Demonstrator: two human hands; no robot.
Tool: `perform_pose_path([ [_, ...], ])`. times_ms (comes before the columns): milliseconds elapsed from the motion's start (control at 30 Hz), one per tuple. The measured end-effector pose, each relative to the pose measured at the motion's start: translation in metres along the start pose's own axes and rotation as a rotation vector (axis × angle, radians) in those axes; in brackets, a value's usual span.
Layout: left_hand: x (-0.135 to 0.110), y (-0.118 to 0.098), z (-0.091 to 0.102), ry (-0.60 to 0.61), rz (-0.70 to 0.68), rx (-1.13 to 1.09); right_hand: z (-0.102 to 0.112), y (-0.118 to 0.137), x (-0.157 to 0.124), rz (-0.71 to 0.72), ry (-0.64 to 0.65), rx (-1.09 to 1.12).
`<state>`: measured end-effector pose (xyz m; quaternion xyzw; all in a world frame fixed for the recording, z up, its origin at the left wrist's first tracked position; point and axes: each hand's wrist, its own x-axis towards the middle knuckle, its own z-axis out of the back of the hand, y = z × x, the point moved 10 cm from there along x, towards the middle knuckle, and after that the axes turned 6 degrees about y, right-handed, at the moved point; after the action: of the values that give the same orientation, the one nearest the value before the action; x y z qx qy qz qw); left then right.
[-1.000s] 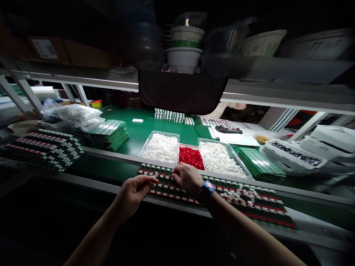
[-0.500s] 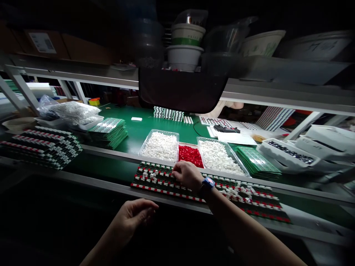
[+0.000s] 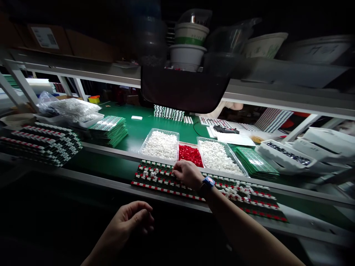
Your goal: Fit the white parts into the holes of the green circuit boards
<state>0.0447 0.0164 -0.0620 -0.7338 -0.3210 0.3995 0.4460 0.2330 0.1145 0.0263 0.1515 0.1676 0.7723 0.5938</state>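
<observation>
My right hand (image 3: 189, 174), with a blue-faced watch (image 3: 209, 181) on its wrist, reaches over a row of green circuit boards (image 3: 163, 187) lined with small white and red plastic parts. Its thumb and fingers are pinched together at the boards; whatever they hold is too small or hidden to make out. Loose white connectors (image 3: 149, 174) lie on the boards left of that hand, and a heap of loose white connectors (image 3: 235, 192) lies under and beside the forearm. My left hand (image 3: 130, 220) hangs in front of the bench edge, loosely curled with fingers apart and nothing visible in them.
Behind the boards stand a tray of white parts (image 3: 178, 138), a tray of red parts (image 3: 191, 155) and another white-filled tray (image 3: 222, 157). Board stacks (image 3: 108, 131) flank them. A dark panel (image 3: 184, 90) hangs low from the shelf. A person's arm (image 3: 222, 108) shows behind it.
My left hand has shifted slightly left and down, and its fingers have loosened. My right hand stays at nearly the same place on the boards, still pinched. The view has shifted a little.
</observation>
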Motion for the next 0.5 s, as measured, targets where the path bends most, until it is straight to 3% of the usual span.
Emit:
perform_pose_path([
  [300,-0.004,0.005,0.0,-0.029,0.006,-0.049,0.004,0.002,-0.002,-0.042,0.022,-0.053],
  [500,-0.004,0.004,0.001,-0.065,0.01,-0.044,0.001,0.035,-0.01,0.054,-0.017,-0.116],
])
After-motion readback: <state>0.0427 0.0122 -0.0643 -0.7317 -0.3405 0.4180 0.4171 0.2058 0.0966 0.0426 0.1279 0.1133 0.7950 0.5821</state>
